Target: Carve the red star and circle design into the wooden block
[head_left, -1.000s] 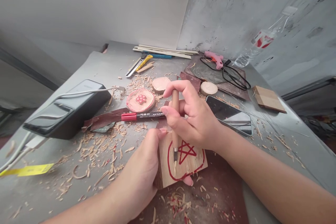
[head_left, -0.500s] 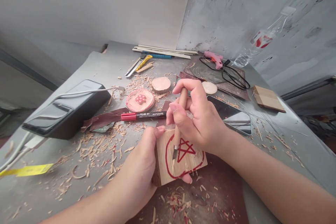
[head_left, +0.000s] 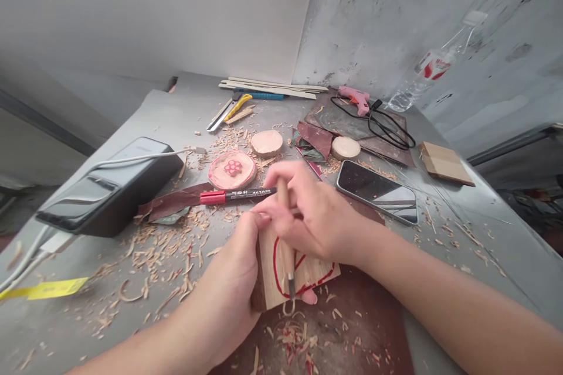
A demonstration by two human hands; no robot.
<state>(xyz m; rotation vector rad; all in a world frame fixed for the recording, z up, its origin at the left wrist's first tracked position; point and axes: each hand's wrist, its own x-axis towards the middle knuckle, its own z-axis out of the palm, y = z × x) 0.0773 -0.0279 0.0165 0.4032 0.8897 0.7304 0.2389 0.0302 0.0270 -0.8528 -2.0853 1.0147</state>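
My left hand [head_left: 226, 275] grips a square wooden block [head_left: 268, 275] from its left side, with fingertips showing beneath it at the lower right. Red marker lines are drawn on the block's face, and my right hand partly hides them. My right hand [head_left: 308, 217] holds a wood-handled carving knife [head_left: 282, 199] upright, with its fingers wrapped around the handle. The small steel blade [head_left: 291, 285] rests near the block's lower edge, next to a fresh curl of wood. A red-capped black marker [head_left: 237, 195] lies just beyond my hands.
Wood shavings litter the metal table [head_left: 145, 135]. A black power bank [head_left: 105, 199] sits left, a smartphone [head_left: 376, 199] right. Beyond lie a carved round stamp [head_left: 232, 170], wood slices [head_left: 267, 143], sandpaper [head_left: 314, 139], a yellow utility knife [head_left: 229, 112] and a pink glue gun [head_left: 354, 99].
My right hand has moved down over the block, covering the red star, and the blade has shifted toward the block's lower edge. The block has turned slightly.
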